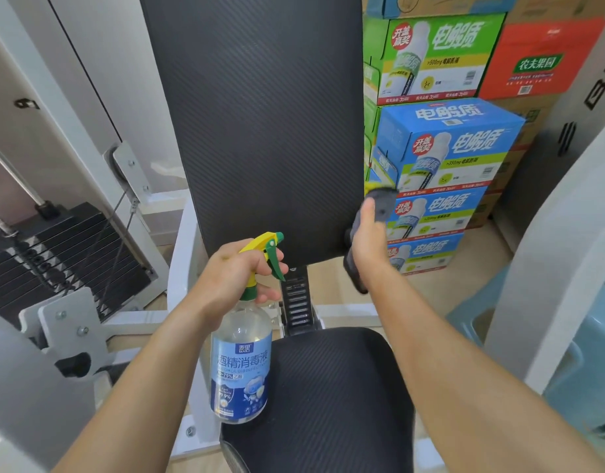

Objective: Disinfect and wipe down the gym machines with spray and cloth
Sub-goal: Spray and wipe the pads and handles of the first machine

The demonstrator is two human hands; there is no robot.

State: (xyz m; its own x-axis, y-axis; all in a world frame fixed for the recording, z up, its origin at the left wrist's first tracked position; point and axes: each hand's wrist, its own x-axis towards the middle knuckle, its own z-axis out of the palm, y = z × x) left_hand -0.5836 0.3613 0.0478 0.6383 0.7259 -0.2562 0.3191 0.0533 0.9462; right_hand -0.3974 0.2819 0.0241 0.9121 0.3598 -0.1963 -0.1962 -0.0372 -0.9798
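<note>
Gripping spray bottle (241, 363) in curled left hand (233, 271) and cloth (379, 206) in clenched right hand (366, 240) at backrest (260, 114) edge, risking mist on stacked boxes (448, 158) through wide aim.

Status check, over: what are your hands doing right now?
Left hand grips spray bottle. Right hand holds grey cloth at backrest right edge. Nothing blocking.

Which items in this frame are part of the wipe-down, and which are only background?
In use: spray bottle in left hand, grey cloth in right hand, backrest pad, seat pad.
Background: stacked drink cartons, weight stack.
</note>
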